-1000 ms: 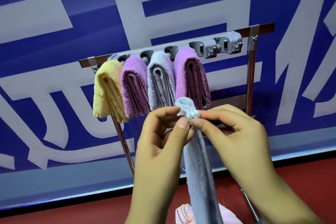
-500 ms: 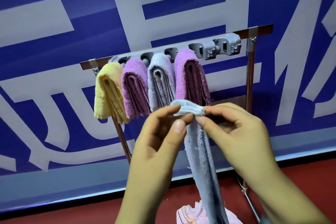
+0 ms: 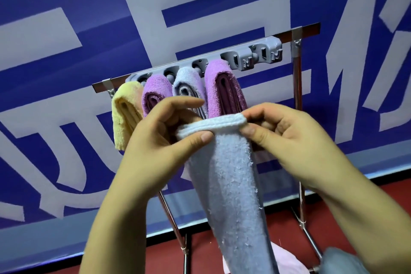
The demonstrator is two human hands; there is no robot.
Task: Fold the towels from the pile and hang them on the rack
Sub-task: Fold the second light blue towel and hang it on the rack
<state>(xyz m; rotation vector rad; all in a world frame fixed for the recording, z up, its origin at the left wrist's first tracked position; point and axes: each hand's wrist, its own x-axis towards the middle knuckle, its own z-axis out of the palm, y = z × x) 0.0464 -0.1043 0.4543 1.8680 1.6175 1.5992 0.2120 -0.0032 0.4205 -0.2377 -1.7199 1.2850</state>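
A light blue towel (image 3: 229, 176) hangs down in front of me, its top edge stretched level between my hands. My left hand (image 3: 162, 140) pinches the left end of that edge and my right hand (image 3: 282, 138) pinches the right end. Behind them stands the metal rack (image 3: 297, 87) with a grey clip bar (image 3: 255, 53). On the bar hang a folded yellow towel (image 3: 124, 113), a purple towel (image 3: 155, 89), a pale blue towel (image 3: 189, 82) and a second purple towel (image 3: 224, 89). The two clips at the bar's right end hold nothing.
A blue banner with large pale lettering (image 3: 200, 6) fills the wall behind the rack. Red floor (image 3: 347, 202) runs below it. A pink cloth (image 3: 287, 260) and something grey and blurred (image 3: 342, 262) lie low at the right, near the rack's legs.
The bunched top of the blue towel has been pulled apart into a flat, wide edge as my hands moved away from each other. The view has come closer to the rack.
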